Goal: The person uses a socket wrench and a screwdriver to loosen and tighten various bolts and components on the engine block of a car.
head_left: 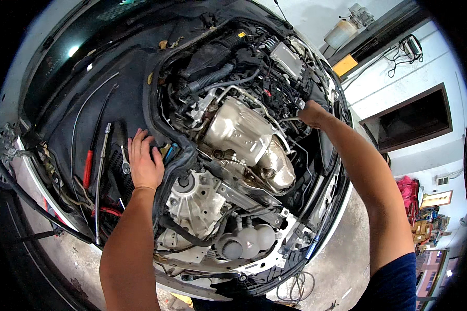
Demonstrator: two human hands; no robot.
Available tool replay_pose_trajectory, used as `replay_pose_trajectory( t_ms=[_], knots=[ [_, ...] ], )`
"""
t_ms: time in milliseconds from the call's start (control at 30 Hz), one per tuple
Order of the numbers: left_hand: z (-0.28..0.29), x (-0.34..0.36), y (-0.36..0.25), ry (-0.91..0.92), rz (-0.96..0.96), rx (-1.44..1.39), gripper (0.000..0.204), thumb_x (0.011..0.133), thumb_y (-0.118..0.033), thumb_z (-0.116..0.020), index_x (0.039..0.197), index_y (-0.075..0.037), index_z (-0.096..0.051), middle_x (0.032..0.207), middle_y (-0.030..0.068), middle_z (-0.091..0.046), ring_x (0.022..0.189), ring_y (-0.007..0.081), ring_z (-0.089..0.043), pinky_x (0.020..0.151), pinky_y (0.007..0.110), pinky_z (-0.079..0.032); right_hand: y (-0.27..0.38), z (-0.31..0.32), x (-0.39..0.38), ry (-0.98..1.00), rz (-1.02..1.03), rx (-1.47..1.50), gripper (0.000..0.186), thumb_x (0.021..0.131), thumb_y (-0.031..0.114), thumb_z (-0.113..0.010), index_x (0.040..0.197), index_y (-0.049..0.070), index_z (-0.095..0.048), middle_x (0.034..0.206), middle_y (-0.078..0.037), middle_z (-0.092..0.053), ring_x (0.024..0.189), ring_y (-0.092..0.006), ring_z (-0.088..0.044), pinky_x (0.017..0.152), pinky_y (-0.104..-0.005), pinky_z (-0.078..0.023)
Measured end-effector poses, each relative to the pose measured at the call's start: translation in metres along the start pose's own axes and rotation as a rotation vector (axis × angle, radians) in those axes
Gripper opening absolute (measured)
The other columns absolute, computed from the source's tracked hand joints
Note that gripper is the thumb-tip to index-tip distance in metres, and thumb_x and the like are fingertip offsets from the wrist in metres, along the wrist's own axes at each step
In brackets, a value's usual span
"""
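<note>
My left hand (144,161) lies flat with its fingers stretched on the black cowl panel (132,98), at the left of the engine bay. A silver ratchet (125,166) lies right beside its fingers, partly covered. Across the bay, my right hand (312,115) is closed over the far right side of the engine (264,78). A thin metal bar (291,119) shows beside its fingers, but what the hand grips is largely hidden. Between my hands sits a shiny metal heat shield (238,129), with a rounded silver exhaust part (279,168) below it.
On the cowl lie a long silver extension bar (103,173), a red-handled tool (88,168) and red-handled pliers (109,210). Nearer me are a cast strut tower (194,199) and a pale fluid reservoir (250,242). A cable (298,287) lies on the floor.
</note>
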State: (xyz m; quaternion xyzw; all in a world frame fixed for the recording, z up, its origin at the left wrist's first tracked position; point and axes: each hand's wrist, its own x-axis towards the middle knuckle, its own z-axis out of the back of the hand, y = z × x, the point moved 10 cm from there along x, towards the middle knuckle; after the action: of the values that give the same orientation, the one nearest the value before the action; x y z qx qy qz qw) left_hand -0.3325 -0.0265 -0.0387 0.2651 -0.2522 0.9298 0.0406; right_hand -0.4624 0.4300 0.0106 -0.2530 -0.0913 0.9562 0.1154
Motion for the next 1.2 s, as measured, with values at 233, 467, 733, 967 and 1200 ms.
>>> replay_pose_trajectory(
  t_ms=[233, 467, 733, 967, 1200],
  knots=[
    [0.006, -0.002, 0.007, -0.011, 0.017, -0.009, 0.028, 0.082, -0.007, -0.052, 0.11, 0.0, -0.055, 0.128, 0.0179, -0.05, 0.131, 0.0335, -0.04, 0.114, 0.051, -0.025, 0.057, -0.003, -0.038, -0.259, 0.608, -0.619, 0.019, 0.082, 0.011, -0.061, 0.097, 0.0, -0.063, 0.096, -0.019, -0.068, 0.089, -0.0354, -0.067, 0.078, -0.0437, -0.055],
    [0.007, -0.002, 0.004, -0.031, -0.003, -0.015, 0.027, 0.082, -0.007, -0.052, 0.109, 0.0, -0.055, 0.127, 0.0172, -0.05, 0.13, 0.0338, -0.041, 0.114, 0.051, -0.025, 0.009, 0.017, -0.017, -0.283, -0.035, 0.089, 0.035, 0.083, 0.025, -0.059, 0.1, -0.005, -0.064, 0.102, -0.028, -0.065, 0.1, -0.0401, -0.064, 0.085, -0.046, -0.052],
    [0.008, -0.003, 0.006, -0.015, 0.013, -0.01, 0.028, 0.082, -0.007, -0.053, 0.109, -0.001, -0.055, 0.128, 0.0166, -0.05, 0.131, 0.0329, -0.04, 0.114, 0.05, -0.024, 0.065, 0.001, -0.057, -0.285, 0.64, -0.63, 0.013, 0.086, 0.01, -0.057, 0.097, 0.006, -0.062, 0.097, -0.017, -0.065, 0.092, -0.033, -0.067, 0.079, -0.0422, -0.055],
    [0.005, -0.001, 0.004, -0.004, 0.008, -0.013, 0.028, 0.082, -0.007, -0.053, 0.109, 0.0, -0.055, 0.128, 0.0169, -0.05, 0.131, 0.0338, -0.04, 0.114, 0.051, -0.024, 0.013, 0.015, -0.018, -0.258, -0.014, 0.081, 0.032, 0.081, 0.022, -0.056, 0.094, -0.006, -0.066, 0.102, -0.025, -0.067, 0.095, -0.037, -0.066, 0.083, -0.0444, -0.053],
    [0.008, -0.002, 0.007, -0.015, 0.012, -0.027, 0.025, 0.085, -0.007, -0.049, 0.109, -0.001, -0.055, 0.13, 0.0168, -0.049, 0.132, 0.0348, -0.039, 0.114, 0.052, -0.023, 0.08, 0.018, -0.065, -0.483, 0.803, -0.581, 0.018, 0.084, 0.011, -0.055, 0.077, 0.0, -0.068, 0.086, -0.018, -0.069, 0.087, -0.0325, -0.069, 0.077, -0.0452, -0.055]
  ],
)
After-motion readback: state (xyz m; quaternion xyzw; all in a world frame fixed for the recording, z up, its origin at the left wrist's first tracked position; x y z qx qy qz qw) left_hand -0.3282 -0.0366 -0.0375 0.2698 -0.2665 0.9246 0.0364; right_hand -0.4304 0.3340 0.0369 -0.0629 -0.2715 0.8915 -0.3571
